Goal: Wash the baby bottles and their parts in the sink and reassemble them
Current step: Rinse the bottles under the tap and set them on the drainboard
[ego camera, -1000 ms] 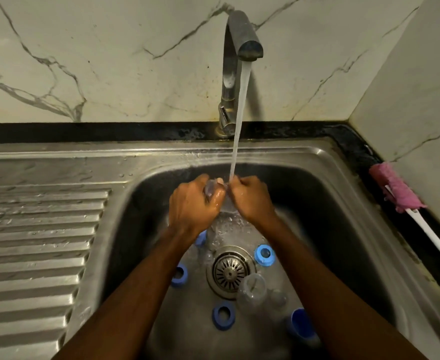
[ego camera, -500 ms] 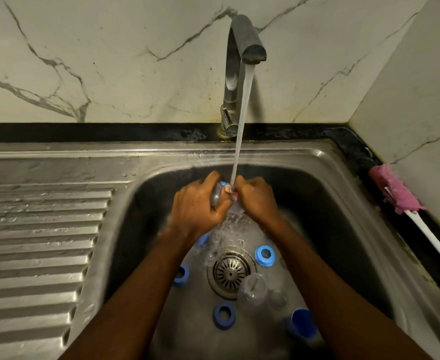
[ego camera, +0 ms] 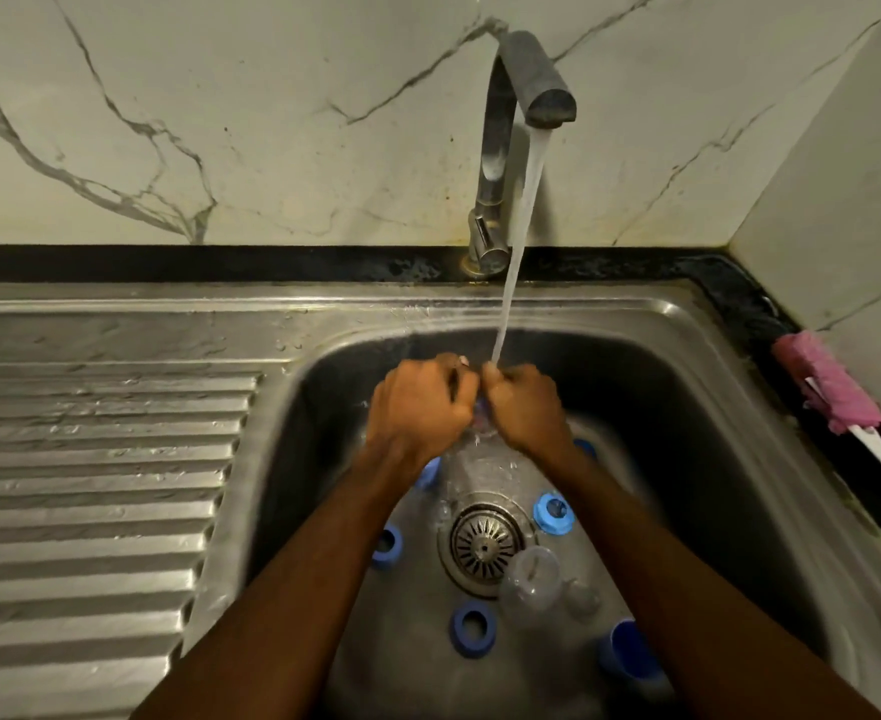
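Observation:
My left hand [ego camera: 417, 402] and my right hand [ego camera: 524, 407] are closed together around a small clear bottle part [ego camera: 481, 415] with a bit of blue, held under the running water from the tap [ego camera: 531, 80]. Most of that part is hidden by my fingers. On the floor of the steel sink [ego camera: 698, 387] lie several blue screw rings, among them a ring left of the drain [ego camera: 387, 545], a ring at the front [ego camera: 472, 627] and a lighter ring right of the drain [ego camera: 553, 513]. A clear teat [ego camera: 531, 576] rests beside the drain [ego camera: 486, 543]. A blue cap [ego camera: 628, 652] lies front right.
A ribbed steel draining board [ego camera: 90, 485] stretches to the left of the basin. A bottle brush with a pink sponge head [ego camera: 828, 384] and white handle lies on the dark ledge to the right. Marble wall stands behind and on the right.
My hands have stayed under the stream and turned the small part between them; the blue bit that showed at the top half a second ago is now mostly covered by my fingers.

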